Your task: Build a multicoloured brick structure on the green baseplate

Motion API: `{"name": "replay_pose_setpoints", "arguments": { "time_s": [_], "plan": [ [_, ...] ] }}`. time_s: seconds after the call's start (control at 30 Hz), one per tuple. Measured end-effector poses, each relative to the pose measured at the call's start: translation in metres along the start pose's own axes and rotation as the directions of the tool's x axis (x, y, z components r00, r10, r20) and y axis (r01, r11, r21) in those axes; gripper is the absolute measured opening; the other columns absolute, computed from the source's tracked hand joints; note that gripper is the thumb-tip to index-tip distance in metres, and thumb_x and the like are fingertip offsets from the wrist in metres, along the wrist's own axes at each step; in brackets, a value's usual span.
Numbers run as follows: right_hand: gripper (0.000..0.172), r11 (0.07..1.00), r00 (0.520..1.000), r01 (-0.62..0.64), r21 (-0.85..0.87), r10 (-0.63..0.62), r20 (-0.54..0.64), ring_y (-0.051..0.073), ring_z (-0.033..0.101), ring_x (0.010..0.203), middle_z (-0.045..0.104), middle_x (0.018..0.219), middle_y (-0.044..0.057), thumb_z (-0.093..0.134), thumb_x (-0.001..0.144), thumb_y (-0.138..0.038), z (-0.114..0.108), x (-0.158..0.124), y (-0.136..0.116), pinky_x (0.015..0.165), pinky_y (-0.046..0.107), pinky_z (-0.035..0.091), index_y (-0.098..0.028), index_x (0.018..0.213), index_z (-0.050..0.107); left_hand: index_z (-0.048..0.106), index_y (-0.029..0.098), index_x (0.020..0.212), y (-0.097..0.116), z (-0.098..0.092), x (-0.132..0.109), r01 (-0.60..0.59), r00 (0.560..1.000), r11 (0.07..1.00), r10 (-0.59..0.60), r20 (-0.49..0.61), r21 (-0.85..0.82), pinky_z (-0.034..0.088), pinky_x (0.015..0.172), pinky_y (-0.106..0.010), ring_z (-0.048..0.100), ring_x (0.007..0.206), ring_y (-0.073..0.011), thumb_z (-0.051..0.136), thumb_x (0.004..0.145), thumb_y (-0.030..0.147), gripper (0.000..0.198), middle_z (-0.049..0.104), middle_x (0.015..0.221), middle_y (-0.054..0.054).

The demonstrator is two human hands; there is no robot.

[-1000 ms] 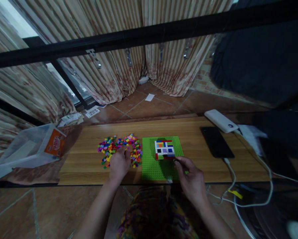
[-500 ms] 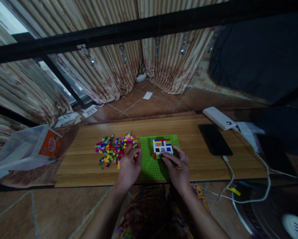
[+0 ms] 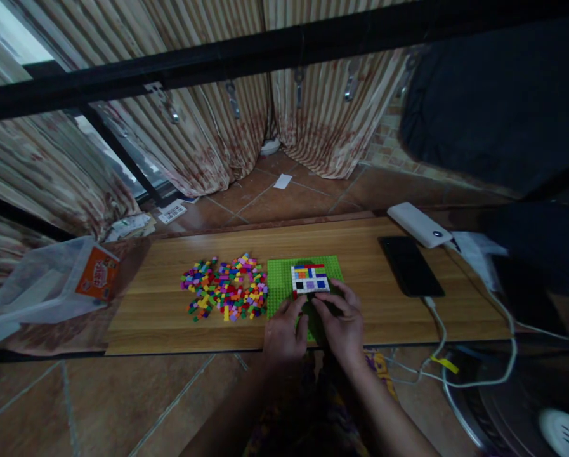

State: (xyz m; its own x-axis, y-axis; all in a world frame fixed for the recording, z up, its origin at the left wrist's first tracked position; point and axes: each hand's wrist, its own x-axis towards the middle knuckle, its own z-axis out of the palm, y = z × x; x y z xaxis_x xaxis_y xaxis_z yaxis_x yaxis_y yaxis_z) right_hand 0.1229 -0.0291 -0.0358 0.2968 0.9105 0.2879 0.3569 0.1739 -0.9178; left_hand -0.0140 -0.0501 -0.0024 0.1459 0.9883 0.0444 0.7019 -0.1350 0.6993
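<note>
Where beneath right hand (image 3: 344,327), baseplate (image 3: 279,285) unseen.

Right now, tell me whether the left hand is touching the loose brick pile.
Apart. The head view shows the left hand over the green baseplate, a bare strip between it and the loose brick pile.

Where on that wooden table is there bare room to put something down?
Bare wood of the table lies left of the brick pile, and between the green plate and the black phone. The left hand and right hand crowd the plate's near half.
</note>
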Motion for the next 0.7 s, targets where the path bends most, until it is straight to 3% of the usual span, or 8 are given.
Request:
{"name": "replay_pose_setpoints", "arguments": {
  "time_s": [0.37,0.7],
  "plan": [
    [0.018,0.990,0.989,-0.138,0.030,0.136,0.048,0.024,0.058,0.106,0.064,0.112,0.008,0.070,0.074,-0.039,-0.002,0.006,-0.006,0.098,0.045,0.042,-0.022,0.077,0.073,0.047,0.018,0.136,0.004,0.009,-0.006,0.017,1.000,1.000,-0.017,0.026,0.001,0.052,0.085,-0.036,0.062,0.095,-0.0195,0.041,0.089,0.024,0.048,0.064,0.109,-0.010],
    [0.022,0.983,0.980,-0.173,0.055,0.166,0.111,0.024,0.059,0.106,0.066,0.112,0.009,0.072,0.070,-0.042,-0.010,0.012,-0.001,0.100,0.046,0.040,-0.020,0.075,0.073,0.040,0.018,0.141,0.003,0.010,-0.009,0.030,0.999,0.997,-0.031,0.010,0.075,0.052,0.086,-0.036,0.063,0.094,-0.0200,0.042,0.089,0.026,0.052,0.063,0.113,-0.011]
  ]
}}
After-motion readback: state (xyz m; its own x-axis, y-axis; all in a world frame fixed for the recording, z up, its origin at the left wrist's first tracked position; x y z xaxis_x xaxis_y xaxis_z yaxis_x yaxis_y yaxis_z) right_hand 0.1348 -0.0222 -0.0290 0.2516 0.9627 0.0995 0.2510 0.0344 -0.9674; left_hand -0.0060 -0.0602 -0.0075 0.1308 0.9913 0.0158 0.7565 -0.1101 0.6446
